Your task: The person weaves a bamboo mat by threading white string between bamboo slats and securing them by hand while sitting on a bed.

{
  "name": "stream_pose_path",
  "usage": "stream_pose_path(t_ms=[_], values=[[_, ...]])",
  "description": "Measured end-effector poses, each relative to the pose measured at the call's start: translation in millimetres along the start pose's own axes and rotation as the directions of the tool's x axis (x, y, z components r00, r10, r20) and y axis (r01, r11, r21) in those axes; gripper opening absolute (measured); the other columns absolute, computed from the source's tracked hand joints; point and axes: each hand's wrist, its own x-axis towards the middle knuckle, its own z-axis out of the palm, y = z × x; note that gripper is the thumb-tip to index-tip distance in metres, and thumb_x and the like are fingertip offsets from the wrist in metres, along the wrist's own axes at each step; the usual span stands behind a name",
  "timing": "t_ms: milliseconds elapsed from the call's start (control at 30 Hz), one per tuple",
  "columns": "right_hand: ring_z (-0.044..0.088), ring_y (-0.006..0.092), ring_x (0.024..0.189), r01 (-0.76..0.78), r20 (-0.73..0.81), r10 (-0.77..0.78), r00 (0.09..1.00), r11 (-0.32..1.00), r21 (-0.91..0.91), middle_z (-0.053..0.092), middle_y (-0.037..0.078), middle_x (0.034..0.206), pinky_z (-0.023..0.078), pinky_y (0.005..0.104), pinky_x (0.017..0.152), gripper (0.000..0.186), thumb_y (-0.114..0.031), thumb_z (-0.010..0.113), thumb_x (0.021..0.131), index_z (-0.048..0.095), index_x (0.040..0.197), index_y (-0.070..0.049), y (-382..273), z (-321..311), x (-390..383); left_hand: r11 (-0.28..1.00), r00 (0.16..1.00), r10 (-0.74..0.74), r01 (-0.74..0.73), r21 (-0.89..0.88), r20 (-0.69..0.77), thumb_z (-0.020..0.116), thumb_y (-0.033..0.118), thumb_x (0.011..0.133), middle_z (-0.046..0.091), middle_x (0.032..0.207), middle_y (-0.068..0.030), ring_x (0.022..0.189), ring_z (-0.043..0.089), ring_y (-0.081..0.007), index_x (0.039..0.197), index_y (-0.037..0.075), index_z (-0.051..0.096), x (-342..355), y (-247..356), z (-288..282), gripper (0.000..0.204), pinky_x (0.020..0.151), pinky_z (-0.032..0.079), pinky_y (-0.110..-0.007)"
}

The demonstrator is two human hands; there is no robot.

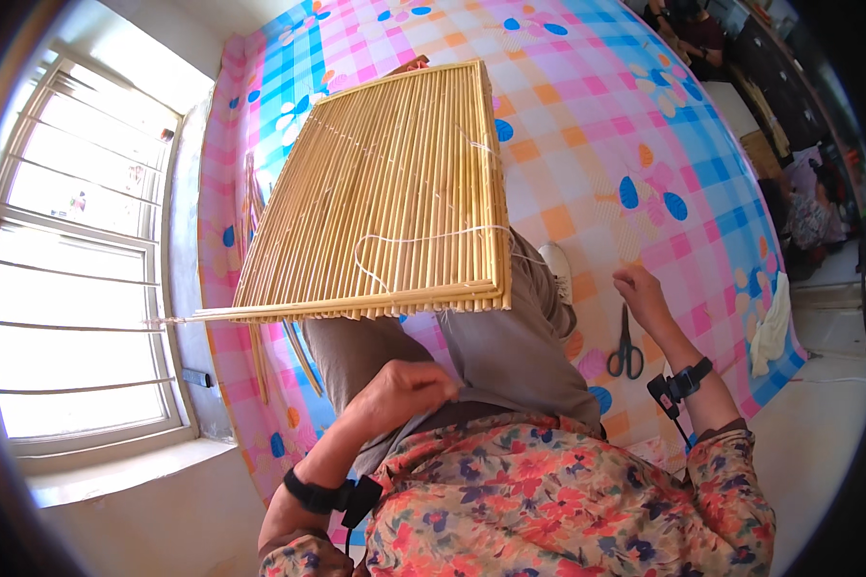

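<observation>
A panel of straight straw-coloured stalks (375, 192), laid side by side and edged with thicker stalks, rests over my knees. White thread (423, 237) loops loosely across its near part and trails off past the right edge. My left hand (409, 394) is closed in front of my lap, just below the panel's near edge and apart from it. What it holds, if anything, is hidden. Away to the right, my right hand (642, 293) is raised with its fingers pinched together. Anything between them is too small to make out. Below it, black-handled scissors (626, 356) lie on the patterned sheet.
The bright checked and flowered sheet (587, 144) covers the floor. Several loose stalks (301, 356) lie left of my legs, near a barred window (77, 279). A white cloth (772, 327) lies at the sheet's right edge. Another person (698, 38) is at the far right.
</observation>
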Motion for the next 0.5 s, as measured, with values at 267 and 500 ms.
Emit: stream_pose_path(t_ms=[267, 500], values=[[0.063, 0.0265, 0.087, 0.64, -0.195, -0.61, 0.768, 0.741, 0.203, 0.061, 0.012, 0.094, 0.05, 0.0337, 0.076, 0.017, -0.005, 0.064, 0.085, 0.062, 0.101, -0.003, -188, -34, 35, 0.877, 0.786, 0.459, -0.326, 0.353, -0.414, 0.064, 0.0, 0.084, 0.06, 0.074, -0.0059, 0.069, 0.057, -0.0129, 0.086, 0.0, 0.065, -50, 44, -29, 0.002, 0.063, 0.045, -0.027], [0.058, 0.0283, 0.088, 0.869, 0.179, -0.881, 0.438, 0.364, -0.336, 0.059, 0.011, 0.086, 0.044, 0.0424, 0.082, 0.015, -0.018, 0.064, 0.083, 0.061, 0.088, -0.004, -259, 14, 58, 0.778, 0.528, 0.628, -0.4, 0.485, -0.572, 0.062, 0.002, 0.086, 0.063, 0.094, -0.009, 0.082, 0.061, -0.0165, 0.101, 0.001, 0.066, -6, 61, -57, 0.016, 0.069, 0.047, -0.028]])
